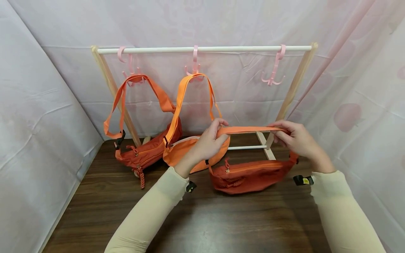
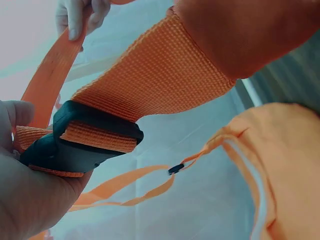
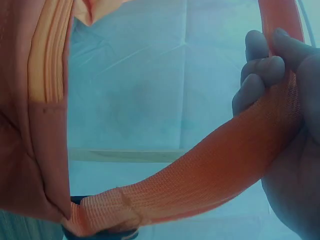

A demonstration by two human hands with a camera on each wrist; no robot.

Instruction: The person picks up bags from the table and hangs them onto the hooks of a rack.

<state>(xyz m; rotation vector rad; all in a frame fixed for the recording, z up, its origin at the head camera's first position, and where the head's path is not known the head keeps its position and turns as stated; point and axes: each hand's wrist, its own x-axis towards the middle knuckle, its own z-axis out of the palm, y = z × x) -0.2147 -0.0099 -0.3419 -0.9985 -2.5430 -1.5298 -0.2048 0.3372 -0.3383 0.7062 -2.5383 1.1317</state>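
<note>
My left hand (image 1: pixel 210 140) and my right hand (image 1: pixel 292 137) hold the orange strap (image 1: pixel 250 130) of a rust-red waist bag (image 1: pixel 250 177), stretched level between them. In the left wrist view a black buckle (image 2: pixel 95 137) on the strap lies against my left palm. Curled fingers of my right hand (image 3: pixel 280 85) grip the webbing in the right wrist view. The bag hangs beneath, close over the table, its zipper upward. Behind my left hand is a lighter orange waist bag (image 1: pixel 180 151), its strap looped up at the middle pink hook (image 1: pixel 195 58).
A white rod (image 1: pixel 237 49) on wooden posts (image 1: pixel 295 84) spans the back of the wooden table (image 1: pixel 202 225). Another rust-red bag (image 1: pixel 152 149) is at the left, its strap up at the left pink hook (image 1: pixel 131 66). A right pink hook (image 1: pixel 273 68) bears no bag.
</note>
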